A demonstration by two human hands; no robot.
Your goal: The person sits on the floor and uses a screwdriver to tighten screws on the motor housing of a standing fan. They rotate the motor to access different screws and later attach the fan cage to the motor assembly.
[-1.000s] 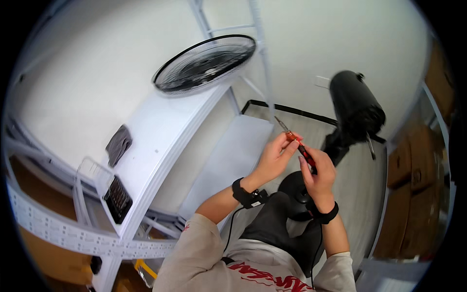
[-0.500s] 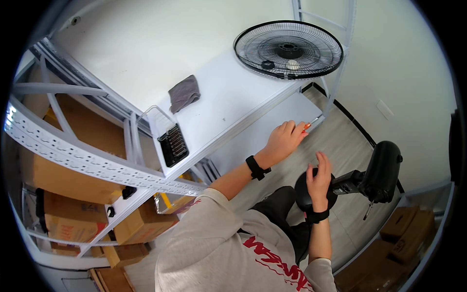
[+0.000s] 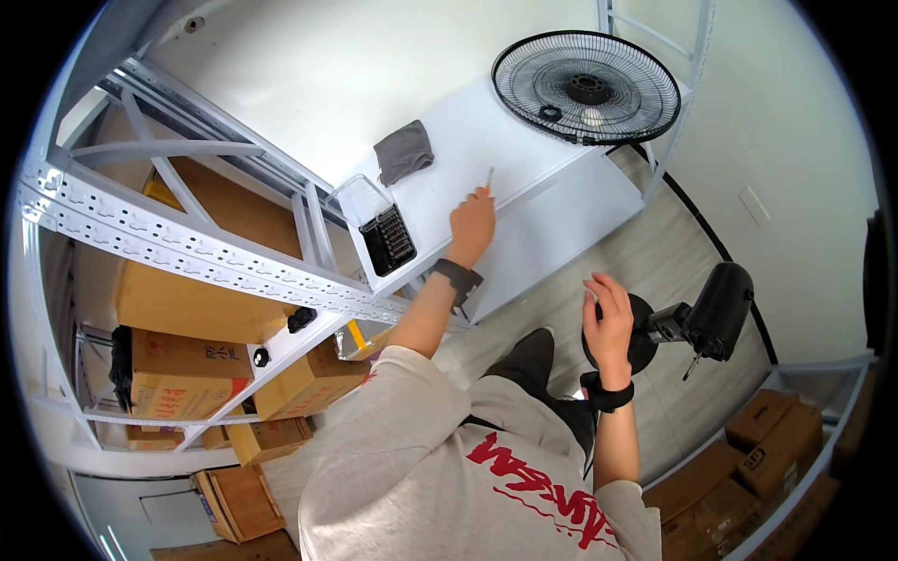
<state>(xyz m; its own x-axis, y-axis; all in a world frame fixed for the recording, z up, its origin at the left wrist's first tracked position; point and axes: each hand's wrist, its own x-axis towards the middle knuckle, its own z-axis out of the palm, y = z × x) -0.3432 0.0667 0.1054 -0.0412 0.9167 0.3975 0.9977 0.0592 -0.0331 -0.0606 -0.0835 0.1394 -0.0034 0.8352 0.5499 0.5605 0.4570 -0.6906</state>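
Observation:
My left hand (image 3: 472, 227) reaches over the white shelf, closed around a small screwdriver (image 3: 490, 178) with an orange handle and a thin pale shaft pointing away from me. Just left of that hand lies an open black case of screwdriver bits (image 3: 387, 241), its clear lid folded back. My right hand (image 3: 610, 327) hovers above the round black base (image 3: 642, 353) of a fan stand, fingers apart and nothing in them. The black fan motor (image 3: 720, 310) tilts to the right of it, a metal shaft sticking out toward me.
A black wire fan grille (image 3: 645, 120) rests at the shelf's far right, with a small black part and a white part in it. A grey cloth (image 3: 404, 153) lies behind the bit case. Cardboard boxes (image 3: 187, 374) fill the rack at left; more boxes (image 3: 781, 444) stand lower right.
My left hand has swung left with the screwdriver, from near the fan stand to over the shelf beside the bit case. My right hand stays near the base. The view has shifted.

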